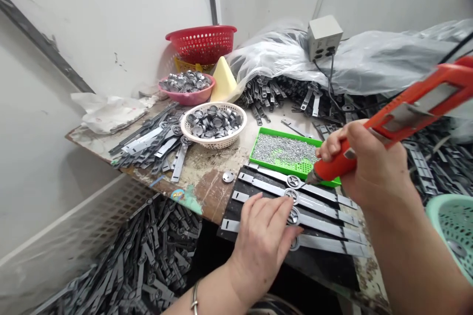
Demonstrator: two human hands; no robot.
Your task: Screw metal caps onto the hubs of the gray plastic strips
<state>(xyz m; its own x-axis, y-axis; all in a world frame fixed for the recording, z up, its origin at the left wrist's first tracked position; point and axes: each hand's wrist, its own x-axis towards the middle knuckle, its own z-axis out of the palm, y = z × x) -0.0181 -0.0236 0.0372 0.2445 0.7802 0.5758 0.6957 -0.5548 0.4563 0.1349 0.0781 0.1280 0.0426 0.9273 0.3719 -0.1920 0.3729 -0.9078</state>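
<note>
My right hand [373, 172] is closed around a red electric screwdriver [399, 120]. The tool slants down to the left, its tip close to the round hub of the farthest grey plastic strip [325, 191]. Several such strips lie side by side across a black board [254, 177], each with a spoked ring at its middle. Over the nearer strips rests my left hand [264, 231], fingers stretched out and thumb apart. Its fingertips touch a ring [291, 196] and partly cover the others. Just behind the board is a green tray [258, 157] of tiny metal screws.
A white basket [212, 143] and a pink bowl [188, 97] hold round grey caps. Loose strips [158, 140] lie at the left, with more piled below the table edge. A grey power box [325, 37] sits on plastic sheeting. A mint basket [449, 206] stands right.
</note>
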